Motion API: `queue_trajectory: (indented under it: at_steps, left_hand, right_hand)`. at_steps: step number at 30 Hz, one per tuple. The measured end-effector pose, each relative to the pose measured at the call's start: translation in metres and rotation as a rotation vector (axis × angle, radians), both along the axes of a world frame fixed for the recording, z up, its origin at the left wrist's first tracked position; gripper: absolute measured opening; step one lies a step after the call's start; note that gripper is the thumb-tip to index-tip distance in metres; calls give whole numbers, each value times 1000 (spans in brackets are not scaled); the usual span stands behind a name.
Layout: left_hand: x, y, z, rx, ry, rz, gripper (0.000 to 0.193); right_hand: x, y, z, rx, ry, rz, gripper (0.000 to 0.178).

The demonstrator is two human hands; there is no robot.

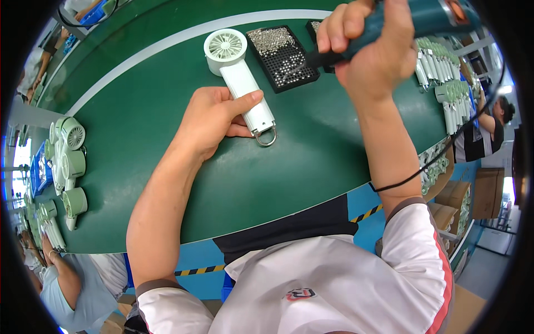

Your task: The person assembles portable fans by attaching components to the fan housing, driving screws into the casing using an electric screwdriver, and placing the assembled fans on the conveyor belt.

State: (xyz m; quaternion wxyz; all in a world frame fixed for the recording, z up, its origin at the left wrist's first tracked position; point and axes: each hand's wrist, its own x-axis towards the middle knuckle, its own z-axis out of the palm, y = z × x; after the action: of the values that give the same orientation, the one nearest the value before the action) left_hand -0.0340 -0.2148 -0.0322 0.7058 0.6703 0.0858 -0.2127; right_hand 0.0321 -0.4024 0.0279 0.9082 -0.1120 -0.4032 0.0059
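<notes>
My left hand is closed round the white handle of a handheld fan on the green table. The fan's round, pale green head points away from me, and a metal loop sticks out of the near end of its handle. Raised at the far right, my right hand grips a teal electric screwdriver, its dark tip directed left. Under that tip stands a black screw tray, with loose silver screws heaped at its far end and others standing in rows of holes.
Several pale green fans stand along the table's left side, near a blue bin. More white handles lie stacked at the right. A black cord crosses my right arm. Other people work at both sides; cardboard boxes stand at right.
</notes>
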Motion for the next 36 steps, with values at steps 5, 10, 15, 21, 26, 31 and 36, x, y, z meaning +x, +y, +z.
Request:
queue_trajectory:
  at_steps: [5,10,15,21,26,31,36]
  left_hand:
    - [0,1,0,-17,-1,-2,38]
    - [-1,4,0,-11,-14,-11,41]
    - [-1,2,2,-15,-15,-14,41]
    - [-1,3,0,-36,-13,-22,41]
    - [-1,3,-1,-35,-7,-13,41]
    - [-3,0,1,-16,-22,-20,26]
    - [-1,3,-3,-43,-30,-15,37]
  right_hand:
    - [-53,10,0,-472,92,-484,30]
    - [-74,21,-1,-479,265,-480,28]
    - [-47,0,-15,-598,-103,-377,33]
    - [-39,-3,-21,-718,-376,-341,38]
    - [-42,2,-21,-766,-408,-389,37]
    - [-41,5,-22,-718,-456,-348,30]
    - [-49,14,-23,-738,-199,-463,17]
